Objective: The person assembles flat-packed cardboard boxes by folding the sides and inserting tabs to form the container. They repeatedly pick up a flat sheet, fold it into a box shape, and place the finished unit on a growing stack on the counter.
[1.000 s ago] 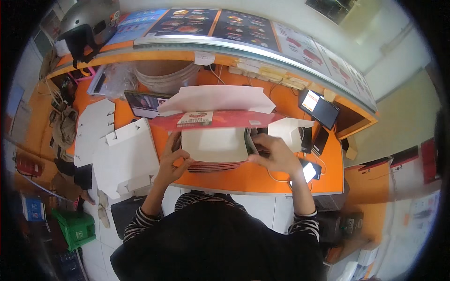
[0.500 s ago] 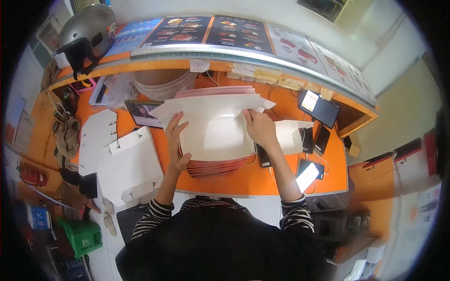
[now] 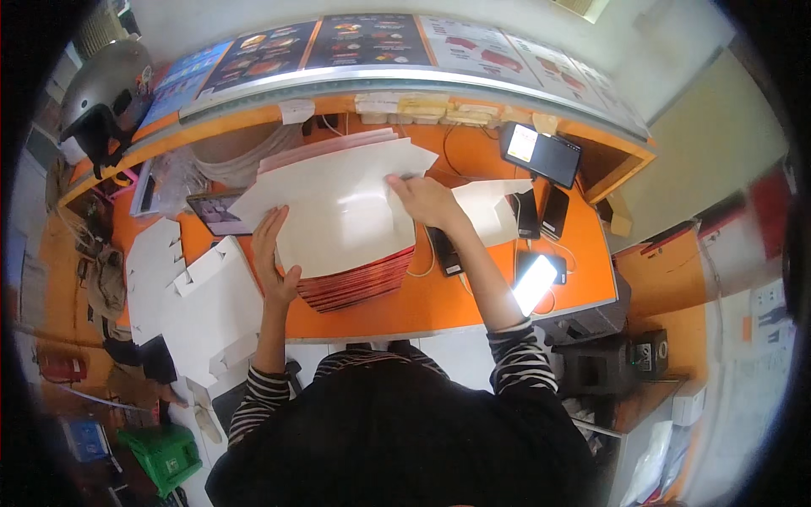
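Looking down on a broad orange surface (image 3: 583, 287), backed along its far side by a raised shelf (image 3: 591, 139) topped with a row of menu panels (image 3: 369, 40). Carries, around the front middle, a stack of nested cartons (image 3: 355, 283), red at the outer edges, with the white inside of the topmost carton (image 3: 338, 220) facing up. Sits one carton within another, likely for saving room, with flaps raised at the far side. Spreads overlapping white card sheets (image 3: 221, 313) to the left of the stack, flat and apart from it, perhaps for leaving the middle free. Holds a silver helmet (image 3: 114, 93) up on the left end of the shelf, seemingly out of the way, and a pale bucket (image 3: 241, 152) beneath, partly hidden. Shows a separate open white carton (image 3: 490, 215) right of the stack, and a tilted tablet (image 3: 221, 215) behind the card sheets.

Bracing the stack from two sides, probably for steadiness: left hand (image 3: 274, 253) spread at the left wall, thumb well away from the fingers; right hand (image 3: 427, 201) over the far right corner, fingertips on the raised flap. Cannot tell a firm pinch from a light touch there. Lies farther right, among cables, a lit phone (image 3: 534, 286), with dark phones nearby, perhaps for charging.
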`<action>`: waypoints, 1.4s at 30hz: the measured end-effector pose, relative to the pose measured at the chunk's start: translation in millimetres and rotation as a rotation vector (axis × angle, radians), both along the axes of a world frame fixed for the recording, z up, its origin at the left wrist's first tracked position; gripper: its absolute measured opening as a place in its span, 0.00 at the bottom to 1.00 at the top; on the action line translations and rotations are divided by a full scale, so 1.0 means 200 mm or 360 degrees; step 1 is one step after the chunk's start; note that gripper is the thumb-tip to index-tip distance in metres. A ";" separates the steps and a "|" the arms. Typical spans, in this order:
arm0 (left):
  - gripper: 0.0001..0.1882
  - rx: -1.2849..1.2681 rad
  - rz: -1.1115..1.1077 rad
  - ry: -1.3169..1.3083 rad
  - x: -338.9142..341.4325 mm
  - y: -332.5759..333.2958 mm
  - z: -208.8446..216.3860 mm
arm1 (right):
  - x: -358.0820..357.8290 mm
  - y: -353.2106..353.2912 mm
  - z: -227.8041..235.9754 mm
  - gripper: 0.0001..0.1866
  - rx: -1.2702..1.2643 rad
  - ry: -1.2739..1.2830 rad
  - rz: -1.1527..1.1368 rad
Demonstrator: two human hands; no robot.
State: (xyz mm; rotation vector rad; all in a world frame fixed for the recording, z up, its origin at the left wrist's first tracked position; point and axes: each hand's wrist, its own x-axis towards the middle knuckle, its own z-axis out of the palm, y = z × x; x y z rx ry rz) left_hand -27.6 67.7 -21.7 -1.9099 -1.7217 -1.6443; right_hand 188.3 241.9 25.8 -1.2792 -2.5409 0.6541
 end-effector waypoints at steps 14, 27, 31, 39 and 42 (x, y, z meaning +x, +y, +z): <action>0.23 0.0140 -0.0985 -0.0556 0.56 -0.15 0.02 | 0.44 -0.24 -0.52 0.06 0.0906 0.0118 -0.0781; 0.43 -0.0301 -0.0716 -0.0810 0.75 -0.02 0.27 | 0.43 -0.87 0.11 0.13 0.0978 0.0583 0.0260; 0.42 -0.0521 -0.0912 -0.1803 0.61 -0.12 0.21 | 0.54 -0.83 0.06 0.26 0.1158 0.0874 0.0271; 0.41 -0.0588 -0.0796 -0.1952 0.31 -0.17 0.35 | 0.45 -0.58 0.26 0.34 -0.1120 0.2117 0.0011; 0.33 -0.0571 -0.0585 -0.1606 0.20 -0.21 0.35 | 0.42 -0.51 0.21 0.33 -0.1480 0.2164 -0.0069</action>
